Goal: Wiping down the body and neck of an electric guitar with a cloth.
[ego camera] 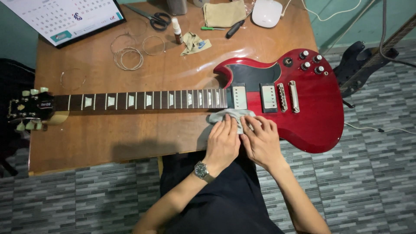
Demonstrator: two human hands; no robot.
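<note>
One red electric guitar [303,108] lies flat across the wooden table [130,134], its headstock off to the person's left and its body overhanging the right edge. Both hands rest side by side on one grey cloth [227,115] spread at the guitar's lower edge, where neck meets body. The left hand [223,143], with a wristwatch [202,170] on it, lies flat, fingers extended, grasping nothing; the right hand [260,141] likewise presses down with its grip released. On the body I count two pickups and four knobs. Further back lie several coiled strings [128,58], one pair of scissors [151,17], one small bottle [177,30] and one calendar [65,17].
</note>
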